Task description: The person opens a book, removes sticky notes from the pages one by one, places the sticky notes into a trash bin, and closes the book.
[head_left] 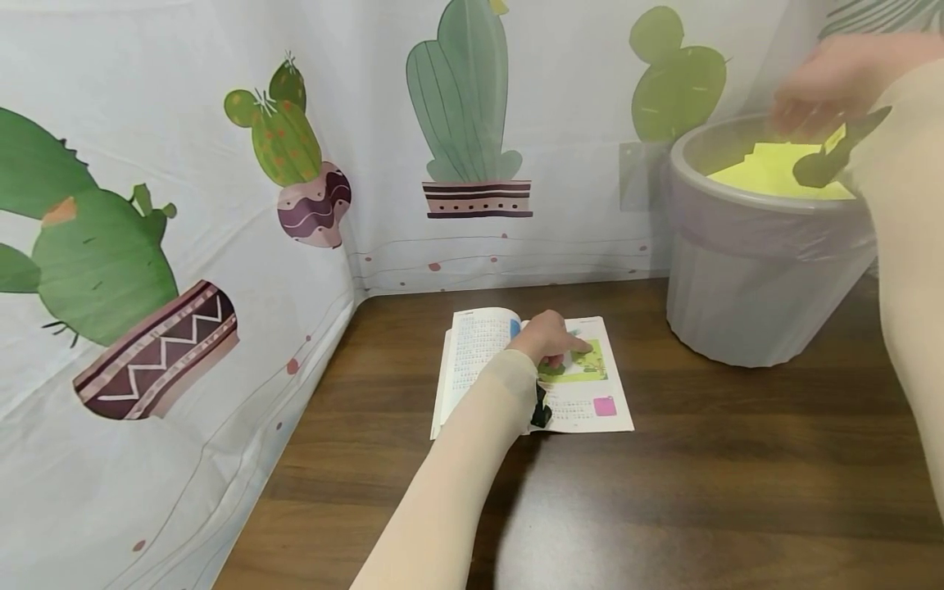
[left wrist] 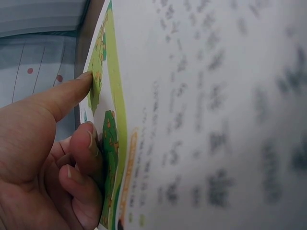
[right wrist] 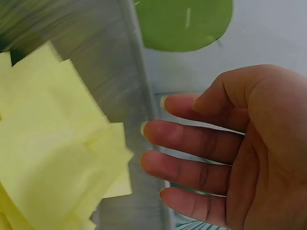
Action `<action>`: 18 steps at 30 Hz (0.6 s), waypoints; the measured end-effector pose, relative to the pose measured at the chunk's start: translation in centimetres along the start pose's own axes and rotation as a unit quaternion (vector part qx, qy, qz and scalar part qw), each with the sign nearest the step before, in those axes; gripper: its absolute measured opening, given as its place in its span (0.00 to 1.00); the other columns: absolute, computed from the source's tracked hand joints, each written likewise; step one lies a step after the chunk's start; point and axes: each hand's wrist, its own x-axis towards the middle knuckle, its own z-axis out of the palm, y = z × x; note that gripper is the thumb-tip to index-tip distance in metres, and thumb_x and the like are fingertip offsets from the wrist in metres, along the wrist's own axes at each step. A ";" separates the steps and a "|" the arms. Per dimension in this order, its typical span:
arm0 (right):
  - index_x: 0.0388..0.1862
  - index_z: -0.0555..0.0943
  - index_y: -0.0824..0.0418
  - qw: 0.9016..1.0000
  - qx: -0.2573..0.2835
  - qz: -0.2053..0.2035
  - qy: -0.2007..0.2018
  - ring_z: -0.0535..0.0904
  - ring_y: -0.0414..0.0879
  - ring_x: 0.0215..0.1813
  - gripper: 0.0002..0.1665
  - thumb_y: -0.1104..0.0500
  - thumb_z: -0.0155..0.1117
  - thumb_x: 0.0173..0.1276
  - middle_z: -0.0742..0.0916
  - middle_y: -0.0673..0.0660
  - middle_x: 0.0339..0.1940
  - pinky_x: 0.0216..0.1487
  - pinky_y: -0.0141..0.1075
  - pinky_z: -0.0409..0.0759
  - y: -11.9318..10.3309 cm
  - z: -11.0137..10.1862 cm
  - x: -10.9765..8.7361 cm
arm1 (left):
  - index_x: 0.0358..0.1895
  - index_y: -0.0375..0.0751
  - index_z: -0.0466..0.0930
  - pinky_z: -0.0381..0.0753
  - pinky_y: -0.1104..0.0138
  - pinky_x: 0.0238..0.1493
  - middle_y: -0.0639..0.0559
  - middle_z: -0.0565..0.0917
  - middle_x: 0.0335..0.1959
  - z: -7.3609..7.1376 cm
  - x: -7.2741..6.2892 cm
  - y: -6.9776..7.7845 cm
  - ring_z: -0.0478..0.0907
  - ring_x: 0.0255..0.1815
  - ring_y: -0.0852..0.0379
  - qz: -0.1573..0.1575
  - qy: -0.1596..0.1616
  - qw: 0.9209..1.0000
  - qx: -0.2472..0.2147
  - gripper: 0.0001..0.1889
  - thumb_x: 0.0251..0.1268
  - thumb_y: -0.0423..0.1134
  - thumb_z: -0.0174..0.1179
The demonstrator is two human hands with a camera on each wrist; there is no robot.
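An open book (head_left: 483, 352) lies on the wooden table, with text on its left page and a green picture on its right page. My left hand (head_left: 547, 336) rests on the right page, one digit stretched out to touch the green picture (left wrist: 100, 67); the other fingers bend loosely and hold nothing. Up at the right, my right hand (head_left: 833, 86) hovers over the rim of a grey bin (head_left: 752, 279). Its fingers (right wrist: 192, 139) are spread and grip nothing. Yellow paper sheets (right wrist: 53, 129) lie piled inside the bin, apart from the hand.
A pale curtain (head_left: 575, 98) printed with cacti hangs behind the table and along its left side. The brown table (head_left: 708, 492) stretches in front of the book and bin. A clear plastic liner (head_left: 782, 233) folds over the bin's rim.
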 end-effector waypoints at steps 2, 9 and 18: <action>0.59 0.77 0.80 1.000 0.012 -0.008 -0.005 0.86 0.42 0.38 0.31 0.50 0.47 0.80 0.91 0.59 0.41 0.41 0.38 0.87 -0.4 -0.5 0.0 | 0.16 0.43 0.75 0.63 0.64 0.15 0.50 0.75 0.08 0.0 0.1 0.0 0.64 0.09 0.56 -0.001 -0.001 1.000 0.001 0.29 0.60 0.62 0.71; 0.78 0.54 0.77 0.998 0.002 -0.039 -0.050 0.84 0.61 0.61 0.40 0.47 0.42 0.85 0.71 0.78 0.74 0.52 0.43 0.87 -2.8 -2.0 0.0 | 0.18 0.43 0.76 0.63 0.64 0.16 0.50 0.74 0.08 -0.2 0.3 -0.2 0.65 0.09 0.56 -0.003 0.001 1.000 0.000 0.28 0.59 0.62 0.72; 0.77 0.65 0.65 0.997 0.003 -0.068 0.028 0.85 0.32 0.42 0.37 0.42 0.46 0.82 0.88 0.57 0.55 0.43 0.34 0.86 -8.7 -1.1 -1.5 | 0.30 0.41 0.78 0.65 0.63 0.17 0.50 0.74 0.09 -0.1 0.4 -0.4 0.67 0.10 0.56 -0.005 0.007 1.000 -0.019 0.25 0.58 0.60 0.73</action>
